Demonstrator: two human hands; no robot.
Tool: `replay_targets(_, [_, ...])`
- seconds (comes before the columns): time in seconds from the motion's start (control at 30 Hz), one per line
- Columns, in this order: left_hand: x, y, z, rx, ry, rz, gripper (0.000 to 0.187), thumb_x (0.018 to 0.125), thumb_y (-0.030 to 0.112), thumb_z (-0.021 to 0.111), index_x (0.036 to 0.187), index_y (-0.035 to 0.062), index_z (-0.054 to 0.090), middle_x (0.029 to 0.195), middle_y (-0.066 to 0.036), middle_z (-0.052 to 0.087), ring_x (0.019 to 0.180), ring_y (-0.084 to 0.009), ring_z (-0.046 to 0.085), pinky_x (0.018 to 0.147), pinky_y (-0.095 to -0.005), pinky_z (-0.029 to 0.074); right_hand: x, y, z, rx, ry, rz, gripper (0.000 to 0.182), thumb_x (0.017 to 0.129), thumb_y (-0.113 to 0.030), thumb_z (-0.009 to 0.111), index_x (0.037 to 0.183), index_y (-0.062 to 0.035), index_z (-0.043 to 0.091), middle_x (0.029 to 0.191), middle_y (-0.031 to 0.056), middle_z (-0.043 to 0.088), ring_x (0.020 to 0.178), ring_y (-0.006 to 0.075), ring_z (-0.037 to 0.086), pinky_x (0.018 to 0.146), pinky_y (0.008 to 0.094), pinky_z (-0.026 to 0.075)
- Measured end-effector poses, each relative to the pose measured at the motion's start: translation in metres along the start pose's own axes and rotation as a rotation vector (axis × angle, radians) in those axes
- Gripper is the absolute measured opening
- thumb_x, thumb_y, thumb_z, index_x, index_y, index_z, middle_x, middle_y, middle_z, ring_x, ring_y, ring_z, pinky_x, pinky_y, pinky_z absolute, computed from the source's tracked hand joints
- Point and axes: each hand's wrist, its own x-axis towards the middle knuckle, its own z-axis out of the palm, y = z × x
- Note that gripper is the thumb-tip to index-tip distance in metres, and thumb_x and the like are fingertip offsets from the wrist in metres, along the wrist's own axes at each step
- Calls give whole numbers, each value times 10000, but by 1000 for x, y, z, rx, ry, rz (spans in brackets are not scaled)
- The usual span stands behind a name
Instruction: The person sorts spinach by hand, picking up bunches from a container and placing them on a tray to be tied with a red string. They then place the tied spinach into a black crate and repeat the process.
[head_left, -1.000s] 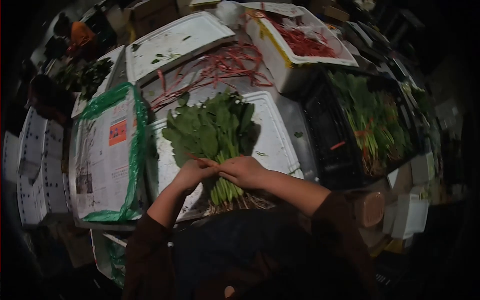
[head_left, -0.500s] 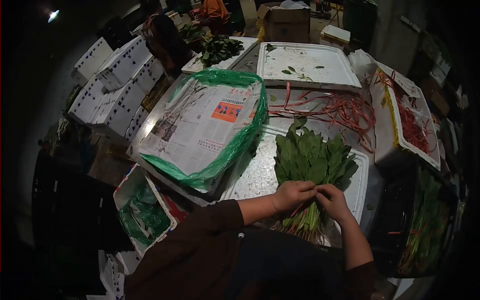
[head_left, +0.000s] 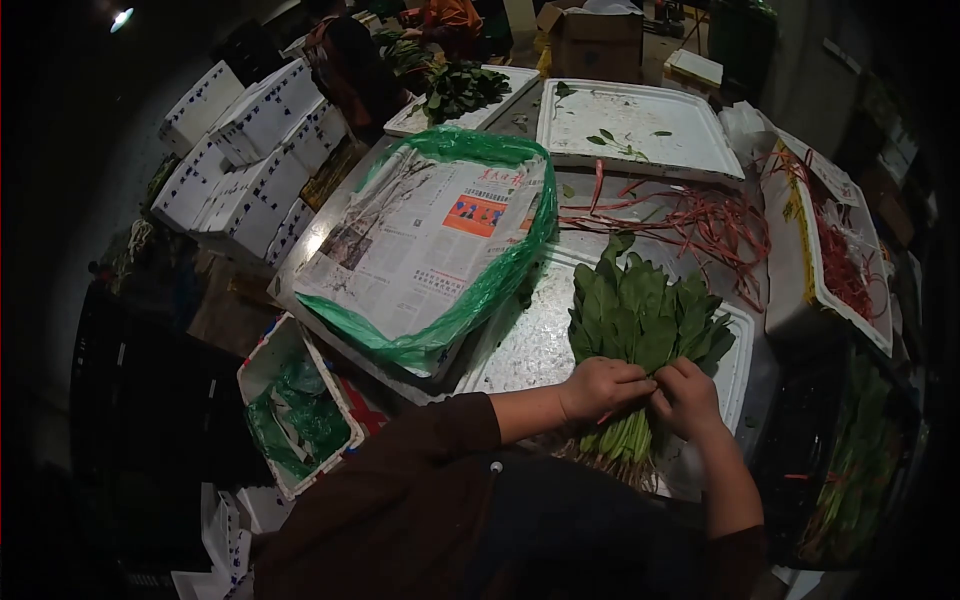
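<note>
A bunch of spinach [head_left: 645, 315] lies on a white foam lid [head_left: 520, 345], leaves pointing away from me and pale stems and roots towards me. My left hand [head_left: 604, 388] and my right hand [head_left: 689, 398] meet over the stems, just below the leaves. Both hands are closed, with their fingertips pinched together. A short end of red tie [head_left: 606, 417] sticks out under my left hand; the rest of it is hidden by my fingers and the stems.
Left of the bunch stands a box lined with green plastic [head_left: 545, 215] and newspaper [head_left: 410, 240]. Loose red ties [head_left: 715, 235] lie behind, with more in a foam box [head_left: 800, 265] at right. White boxes [head_left: 250, 200] are stacked at left; people [head_left: 350, 65] stand at the back.
The whole view has shifted slightly, so everything sits a little further right. My hands stay together at the stems, with the right hand's fingers slightly more bent over them.
</note>
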Motion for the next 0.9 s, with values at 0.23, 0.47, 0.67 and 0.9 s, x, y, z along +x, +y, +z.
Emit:
replay_targets(0.23, [-35,-5,-9,-81,-117,-392,81,818,137,643,852,66,624,741,-78,507,627,-237,560,542,-338,452,-25,28,7,-86,-110,20,117,667,-70,669,761,-55,601,723,96,530,672,276,570,593,358,477])
replay_targets(0.47, [-32,3,-10,-644,65,-585,140,851,151,576,785,28,570,754,-54,514,659,-159,522,592,-275,411,-28,26,-1,899,-267,686,120,812,-160,606,783,-46,579,654,-41,482,568,77,443,506,238,344])
replay_targets(0.67, [-18,1,-9,-1160,-297,-1062,224,873,180,544,715,21,530,693,12,501,636,-62,430,577,-252,358,-25,30,-7,862,-423,679,181,839,-215,618,786,-48,573,639,-52,471,567,68,408,517,230,333])
replay_targets(0.9, [-27,-7,-9,-904,-294,-1002,269,874,192,544,667,35,476,607,22,397,587,-69,381,536,-265,322,-26,29,-8,379,-428,446,205,854,-178,635,762,-9,564,628,18,491,591,115,441,548,293,386])
